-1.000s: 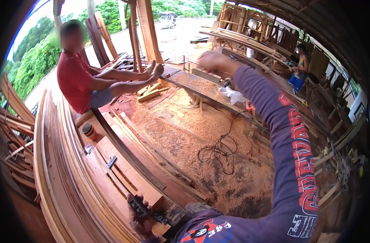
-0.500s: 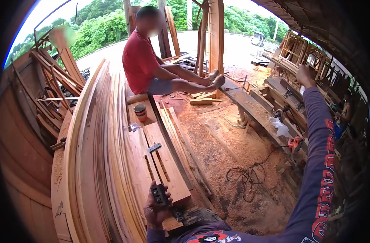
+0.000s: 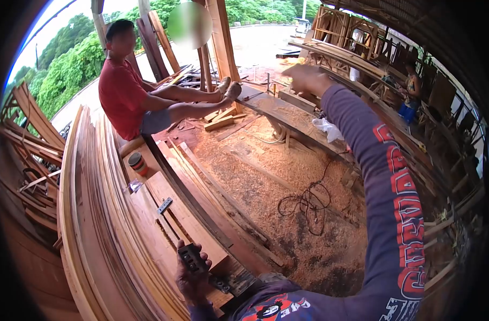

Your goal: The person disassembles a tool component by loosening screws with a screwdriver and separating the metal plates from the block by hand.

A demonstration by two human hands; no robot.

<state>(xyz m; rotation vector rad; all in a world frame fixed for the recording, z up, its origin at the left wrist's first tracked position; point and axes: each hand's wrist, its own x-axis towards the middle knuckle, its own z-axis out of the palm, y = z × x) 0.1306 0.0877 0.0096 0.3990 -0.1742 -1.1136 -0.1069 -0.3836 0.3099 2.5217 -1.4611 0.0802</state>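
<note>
My left hand (image 3: 191, 281) is wrapped round a dark block with round holes (image 3: 193, 259), low in the view over the stacked boards. My right hand (image 3: 308, 80) is raised at the end of my outstretched arm, its fingers extended to the left, with nothing visible in it. Below and left of it stands a long plank bench (image 3: 276, 111). On a thick slotted board (image 3: 185, 216) near my left hand rests a small grey metal piece (image 3: 164, 205). Another dark metal part (image 3: 220, 284) lies by the board's near end.
A person in a red shirt (image 3: 121, 96) sits on the lumber, feet on the bench. A can (image 3: 138, 163) stands near the boards. A black cable (image 3: 308, 206) lies coiled on sawdust. A white plastic bag (image 3: 328, 129) is on the bench. Another person (image 3: 413, 91) is at the far right.
The view swung right, then back left. My right arm stays stretched out, its hand shifting in the air. My left hand keeps hold of the dark block. The seated person's head has turned.
</note>
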